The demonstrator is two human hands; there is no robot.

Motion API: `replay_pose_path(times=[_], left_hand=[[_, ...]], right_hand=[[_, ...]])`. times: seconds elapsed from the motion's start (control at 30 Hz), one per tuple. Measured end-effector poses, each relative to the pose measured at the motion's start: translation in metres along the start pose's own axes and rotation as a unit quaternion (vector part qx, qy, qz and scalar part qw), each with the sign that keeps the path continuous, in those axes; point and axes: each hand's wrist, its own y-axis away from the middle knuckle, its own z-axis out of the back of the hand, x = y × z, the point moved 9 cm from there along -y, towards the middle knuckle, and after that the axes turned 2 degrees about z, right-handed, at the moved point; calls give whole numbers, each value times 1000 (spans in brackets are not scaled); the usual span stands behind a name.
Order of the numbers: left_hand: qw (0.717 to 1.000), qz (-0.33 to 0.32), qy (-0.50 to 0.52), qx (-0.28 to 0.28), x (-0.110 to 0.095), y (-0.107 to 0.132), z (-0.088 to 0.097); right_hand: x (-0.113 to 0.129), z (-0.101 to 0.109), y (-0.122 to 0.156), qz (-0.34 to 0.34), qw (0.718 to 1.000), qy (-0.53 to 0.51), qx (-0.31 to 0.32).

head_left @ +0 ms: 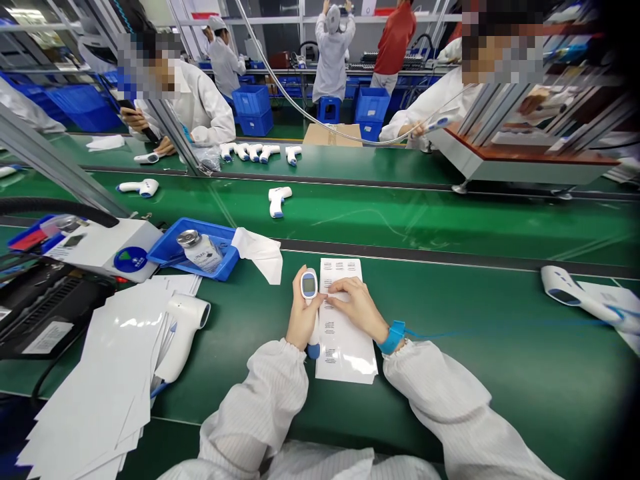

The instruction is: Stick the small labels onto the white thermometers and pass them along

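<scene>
My left hand [303,317] is shut around a white and blue handheld infrared thermometer [309,285], holding it upright with its small display facing up. My right hand [357,308] rests flat on a white printed sheet [345,353], fingertips close to the thermometer. A blue wrist strap [391,337] circles my right wrist, with a thin blue cord trailing right. To my left, a second white thermometer [183,337] lies on the green belt [500,400] beside a loose stack of white sheets [100,380].
A blue tray [193,250] holds a labelled bottle [200,250], with a white cloth [260,255] over its edge. A white machine [105,247] stands at left. More thermometers lie on the green belts ahead. Co-workers in white suits sit and stand beyond, among blue crates.
</scene>
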Motion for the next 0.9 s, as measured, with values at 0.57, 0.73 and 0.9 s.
replay_pose_path(times=[0.57, 0.73, 0.9], left_hand=[[996, 80, 17, 32, -14, 22, -18], [986, 111, 61, 110, 2, 58, -52], [986, 122, 28, 111, 27, 68, -56]], right_hand=[[57, 7, 67, -137, 926, -295, 192], [57, 40, 58, -78, 975, -196, 65], [43, 45, 52, -59, 992, -115, 7]])
